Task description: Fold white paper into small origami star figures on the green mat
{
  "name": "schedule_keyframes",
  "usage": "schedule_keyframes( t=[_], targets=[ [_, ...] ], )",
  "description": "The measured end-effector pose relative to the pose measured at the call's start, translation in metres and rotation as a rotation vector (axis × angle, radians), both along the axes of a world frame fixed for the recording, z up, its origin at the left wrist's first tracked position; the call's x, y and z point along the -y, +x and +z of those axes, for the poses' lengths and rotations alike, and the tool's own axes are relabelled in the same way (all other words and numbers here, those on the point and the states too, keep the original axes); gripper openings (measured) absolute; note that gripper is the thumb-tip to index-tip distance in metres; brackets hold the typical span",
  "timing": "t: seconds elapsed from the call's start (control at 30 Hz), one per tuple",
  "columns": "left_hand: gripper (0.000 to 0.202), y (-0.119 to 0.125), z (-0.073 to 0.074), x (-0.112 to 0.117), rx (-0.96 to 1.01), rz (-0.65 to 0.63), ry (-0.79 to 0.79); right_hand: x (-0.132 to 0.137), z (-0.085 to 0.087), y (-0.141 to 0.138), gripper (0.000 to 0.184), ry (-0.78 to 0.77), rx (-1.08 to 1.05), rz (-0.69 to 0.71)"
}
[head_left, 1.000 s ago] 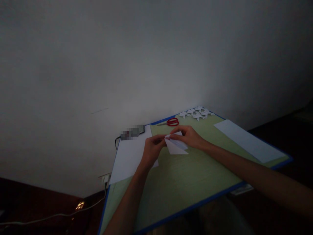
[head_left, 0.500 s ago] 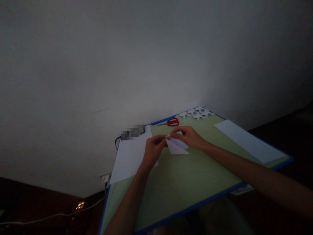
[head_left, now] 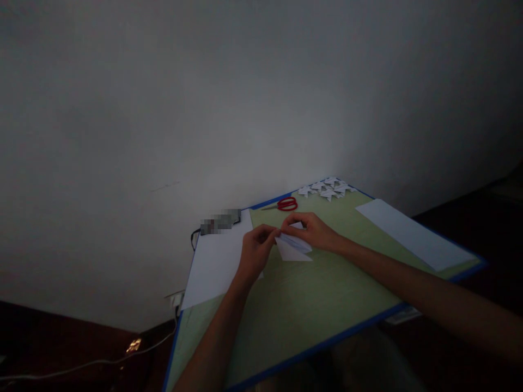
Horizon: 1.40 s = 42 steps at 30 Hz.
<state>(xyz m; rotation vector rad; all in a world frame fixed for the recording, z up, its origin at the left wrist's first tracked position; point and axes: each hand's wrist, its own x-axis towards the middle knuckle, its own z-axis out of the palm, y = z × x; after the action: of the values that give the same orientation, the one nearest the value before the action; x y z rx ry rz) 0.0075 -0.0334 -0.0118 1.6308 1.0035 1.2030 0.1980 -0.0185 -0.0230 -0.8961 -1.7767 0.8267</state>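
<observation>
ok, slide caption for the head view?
Left hand and right hand pinch folded white paper at a green table, red-handled scissors beyond.

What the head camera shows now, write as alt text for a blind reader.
The left hand and right hand pinch folded white paper over a green, blue-edged table. Red-handled scissors and pointed paper shapes lie beyond, a wide white sheet at left, a narrower white sheet at right.

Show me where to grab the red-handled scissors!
Probably best by the red loops, coming from the right. The red-handled scissors lie flat on the table, loops at the right end, blades pointing left, so you'd avoid the metal.
</observation>
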Motion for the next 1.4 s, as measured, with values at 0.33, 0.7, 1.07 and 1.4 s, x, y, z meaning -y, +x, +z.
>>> schedule_keyframes(
  t=[0.33,0.7,1.07,1.4],
  targets=[
    [0.020,-0.005,-0.001,-0.003,0.088,0.048,0.016,-0.007,-0.004,0.003,0.040,-0.174,-0.168,0.013],
    [0.051,0.001,-0.007,-0.005,0.277,-0.017,-0.182,-0.011,-0.005,0.006,0.041,-0.226,-0.306,-0.093],
    [0.027,0.002,-0.007,-0.001,0.179,-0.052,-0.074,-0.005,-0.002,0.001,0.041,-0.261,-0.343,-0.036],
    [0.035,0.000,-0.008,-0.004,0.123,0.096,0.021,0.004,0.003,-0.002,0.050,-0.320,-0.209,0.253]
  ],
)
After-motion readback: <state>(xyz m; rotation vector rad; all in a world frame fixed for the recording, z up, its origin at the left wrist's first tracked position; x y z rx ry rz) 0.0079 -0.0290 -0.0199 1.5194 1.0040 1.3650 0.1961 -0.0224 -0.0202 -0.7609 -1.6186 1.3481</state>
